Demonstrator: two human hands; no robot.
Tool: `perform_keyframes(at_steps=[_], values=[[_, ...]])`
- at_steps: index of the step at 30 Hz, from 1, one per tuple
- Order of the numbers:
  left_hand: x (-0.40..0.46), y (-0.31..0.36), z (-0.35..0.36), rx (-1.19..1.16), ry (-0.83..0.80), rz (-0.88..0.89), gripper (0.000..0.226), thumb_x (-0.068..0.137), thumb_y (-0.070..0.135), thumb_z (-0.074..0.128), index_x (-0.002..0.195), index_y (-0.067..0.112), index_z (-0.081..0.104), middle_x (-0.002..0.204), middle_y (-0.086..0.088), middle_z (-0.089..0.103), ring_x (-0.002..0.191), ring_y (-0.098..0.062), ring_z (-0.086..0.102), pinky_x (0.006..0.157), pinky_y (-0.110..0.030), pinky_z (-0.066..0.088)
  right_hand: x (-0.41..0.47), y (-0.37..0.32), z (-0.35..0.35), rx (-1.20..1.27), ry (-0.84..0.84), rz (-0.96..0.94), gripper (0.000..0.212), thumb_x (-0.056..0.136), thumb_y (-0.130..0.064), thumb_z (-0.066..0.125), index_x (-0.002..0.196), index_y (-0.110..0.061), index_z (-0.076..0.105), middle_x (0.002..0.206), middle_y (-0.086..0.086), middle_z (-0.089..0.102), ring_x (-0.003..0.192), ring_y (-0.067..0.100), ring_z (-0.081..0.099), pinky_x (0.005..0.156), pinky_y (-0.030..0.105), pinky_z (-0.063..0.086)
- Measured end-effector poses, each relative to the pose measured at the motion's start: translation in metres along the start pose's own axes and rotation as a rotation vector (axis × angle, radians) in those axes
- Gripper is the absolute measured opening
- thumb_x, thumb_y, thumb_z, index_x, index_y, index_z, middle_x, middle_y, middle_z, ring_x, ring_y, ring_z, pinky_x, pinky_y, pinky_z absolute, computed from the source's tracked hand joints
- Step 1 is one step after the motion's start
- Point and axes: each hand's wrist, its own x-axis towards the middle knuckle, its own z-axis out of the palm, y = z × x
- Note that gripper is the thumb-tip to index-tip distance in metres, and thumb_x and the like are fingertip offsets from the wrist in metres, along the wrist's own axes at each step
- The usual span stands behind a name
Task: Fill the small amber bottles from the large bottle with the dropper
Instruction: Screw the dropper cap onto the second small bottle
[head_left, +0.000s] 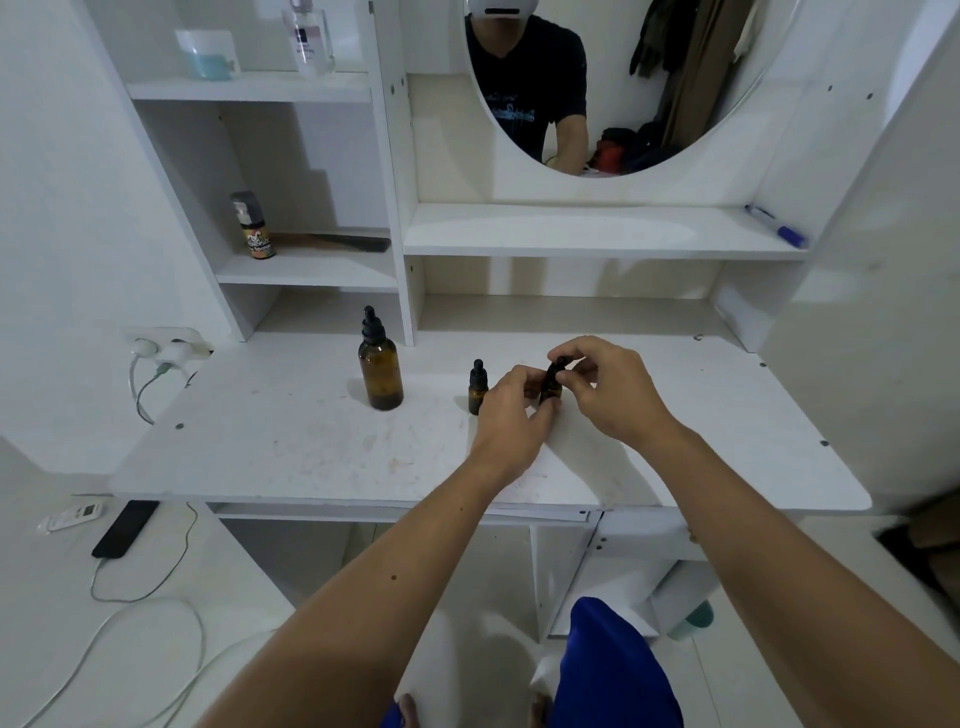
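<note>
Both hands are busy over the middle of the white surface (291, 447). The left hand (511, 415) is wrapped around the body of 1 small amber bottle (550, 387), gripping it just above the surface, while the right hand (605, 387) pinches that bottle's black dropper cap (558, 364) between thumb and fingertips. The bottle looks roughly upright, though the fingers hide most of it, so I can't tell whether the cap is screwed down or loose.

Just to the left of the left hand stands a second small amber bottle (478, 387), upright, with its black dropper cap on; the knuckles come close to it, and whether they touch it is hard to say. Further left, well apart from both hands, the large amber bottle (381, 366) stands upright on the surface with its own black dropper top in place. It looks mostly dark brown glass; the liquid level inside isn't clear.

On the shelf behind and to the left sits a small spray bottle (254, 228) with an orange label, next to a dark comb (337, 241). A blue marker (776, 226) lies on the long shelf under the round mirror (675, 78). At the surface's left edge a white power strip (166, 345) has plugs in it.
</note>
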Motion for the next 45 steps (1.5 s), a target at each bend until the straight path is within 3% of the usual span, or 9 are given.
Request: perform_keyframes(at_steps=[6,13,19,23,28,32,35,39,45], values=[[0.000,0.000,-0.001,0.002,-0.003,0.013,0.019,0.097,0.016,0.068,0.114,0.018,0.061,0.103,0.007,0.070,0.096,-0.008,0.066,0.090,-0.033,0.057,0.005,-0.002,0.001,-0.095,0.016,0.038,0.025,0.091,-0.039,0.078,0.103,-0.018,0.074,0.089,-0.004,0.073,0.083,0.014,0.068,0.080,0.035,0.057],[0.002,-0.001,0.000,0.004,-0.014,-0.014,0.020,0.097,0.016,0.068,0.116,0.019,0.062,0.108,0.005,0.072,0.103,-0.009,0.067,0.094,-0.031,0.056,0.006,0.002,-0.005,-0.011,-0.063,0.012,0.017,0.092,-0.013,0.077,0.107,-0.023,0.077,0.098,-0.014,0.075,0.089,0.004,0.072,0.089,0.030,0.059],[0.001,-0.002,0.000,-0.006,-0.013,-0.018,0.015,0.098,0.009,0.065,0.110,0.017,0.060,0.100,0.005,0.071,0.095,-0.008,0.067,0.089,-0.031,0.058,0.008,0.000,-0.006,-0.112,-0.007,0.071,0.038,0.079,-0.054,0.085,0.099,-0.025,0.071,0.083,-0.009,0.070,0.077,0.008,0.065,0.071,0.025,0.053],[0.001,-0.001,0.000,-0.013,-0.009,-0.021,0.017,0.098,0.012,0.065,0.112,0.018,0.060,0.105,0.004,0.072,0.101,-0.008,0.067,0.092,-0.031,0.056,0.009,0.000,-0.008,-0.080,-0.060,0.011,0.024,0.089,-0.027,0.080,0.113,-0.023,0.076,0.094,-0.018,0.072,0.082,0.004,0.070,0.086,0.034,0.059],[0.000,0.000,0.000,-0.002,-0.006,-0.010,0.017,0.098,0.011,0.065,0.115,0.014,0.059,0.104,0.005,0.071,0.095,-0.005,0.064,0.089,-0.026,0.054,0.012,-0.002,-0.007,-0.176,0.015,0.053,0.032,0.082,-0.054,0.082,0.091,-0.024,0.076,0.075,-0.012,0.070,0.074,0.004,0.064,0.072,0.027,0.053],[0.001,-0.001,0.000,-0.010,-0.010,-0.009,0.016,0.099,0.014,0.065,0.114,0.017,0.060,0.106,0.005,0.072,0.102,-0.008,0.066,0.093,-0.032,0.056,0.011,-0.003,-0.009,-0.086,-0.043,0.050,0.028,0.089,-0.028,0.078,0.116,-0.023,0.075,0.097,-0.017,0.073,0.080,0.003,0.070,0.085,0.030,0.059],[0.002,-0.002,0.001,0.004,-0.010,-0.014,0.017,0.099,0.015,0.065,0.114,0.018,0.059,0.106,0.006,0.071,0.102,-0.008,0.065,0.094,-0.034,0.056,0.010,-0.002,-0.009,-0.070,-0.097,0.063,0.021,0.089,-0.022,0.077,0.110,-0.023,0.078,0.092,-0.018,0.074,0.080,0.000,0.070,0.085,0.028,0.059],[0.001,-0.004,0.001,-0.003,-0.013,-0.012,0.017,0.098,0.013,0.066,0.111,0.020,0.058,0.103,0.005,0.072,0.100,-0.008,0.067,0.091,-0.033,0.057,0.009,0.006,-0.006,0.009,-0.022,0.137,0.026,0.080,-0.040,0.089,0.095,-0.024,0.076,0.083,-0.008,0.074,0.077,0.007,0.069,0.072,0.021,0.056],[0.002,-0.003,0.001,0.010,-0.013,-0.017,0.020,0.098,0.015,0.067,0.116,0.018,0.059,0.110,0.007,0.070,0.105,-0.006,0.065,0.091,-0.025,0.055,0.007,0.006,-0.011,0.038,-0.095,0.097,0.018,0.089,-0.017,0.078,0.104,-0.026,0.078,0.098,-0.014,0.076,0.082,0.005,0.071,0.080,0.024,0.057]])
